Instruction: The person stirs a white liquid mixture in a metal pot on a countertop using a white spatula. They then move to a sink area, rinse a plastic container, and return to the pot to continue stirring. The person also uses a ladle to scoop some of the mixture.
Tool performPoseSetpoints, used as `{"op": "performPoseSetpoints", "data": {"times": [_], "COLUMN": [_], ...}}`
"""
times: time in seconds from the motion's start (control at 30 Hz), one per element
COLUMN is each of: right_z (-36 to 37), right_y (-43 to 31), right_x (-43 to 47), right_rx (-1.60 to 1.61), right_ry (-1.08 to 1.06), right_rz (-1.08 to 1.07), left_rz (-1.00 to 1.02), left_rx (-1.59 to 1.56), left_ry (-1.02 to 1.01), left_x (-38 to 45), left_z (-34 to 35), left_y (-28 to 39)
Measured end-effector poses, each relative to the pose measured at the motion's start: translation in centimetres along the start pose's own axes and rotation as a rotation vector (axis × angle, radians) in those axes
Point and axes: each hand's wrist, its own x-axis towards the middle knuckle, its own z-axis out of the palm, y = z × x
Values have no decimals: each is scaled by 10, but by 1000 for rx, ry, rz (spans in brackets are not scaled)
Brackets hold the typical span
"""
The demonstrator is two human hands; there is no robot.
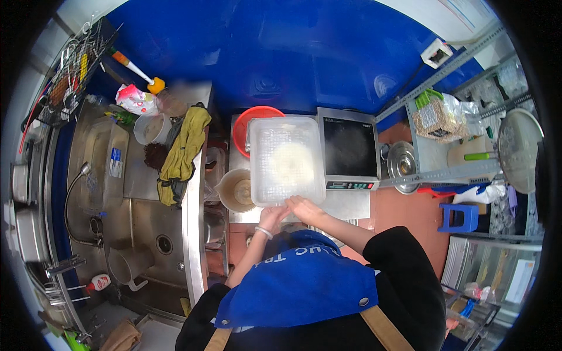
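Observation:
A translucent rectangular plastic container stands before me. Pale, whitish contents show in its middle, too blurred to name. At its near rim my two hands meet. My left hand, with a pale bracelet at the wrist, reaches its fingers towards the right hand's fingertips. My right hand has its bent fingers at the container's near edge. Whether either hand grips the rim or some small thing is hidden by the fingers. Left of the container, a beige plastic measuring jug sits close by, and a red plastic basin is partly behind it.
An induction cooker stands right of the container on the steel table. To the left is a steel sink with a jug in it. Yellow-green rubber gloves lie over the sink counter. A metal shelf borders the right side.

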Motion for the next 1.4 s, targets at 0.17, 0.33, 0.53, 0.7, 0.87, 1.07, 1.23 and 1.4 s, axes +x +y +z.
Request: {"op": "performPoseSetpoints", "data": {"times": [0.17,0.33,0.53,0.7,0.87,1.07,1.23,1.4], "right_z": [-7,-26,-16,-52,-101,-125,-170,-210], "right_y": [1,-3,6,-8,-19,-18,-48,-86], "right_x": [10,1,-8,-16,-14,-25,-42,-30], "right_rx": [-8,4,62,161,229,239,267,310], "right_ry": [-48,31,75,188,301,340,368,326], "right_rz": [14,80,-7,-31,11,-9,-112,-464], "left_rz": [86,86,119,115,56,39,29,96], "left_rx": [201,106,43,75,43,-47,-60,-53], "left_ry": [81,82,80,98,71,115,66,62], "left_x": [3,3,13,16,11,14,14,9], "left_z": [3,19,11,8,12,9,4,-9], "left_y": [-8,-5,-28,-33,-21,-25,-25,-20]}}
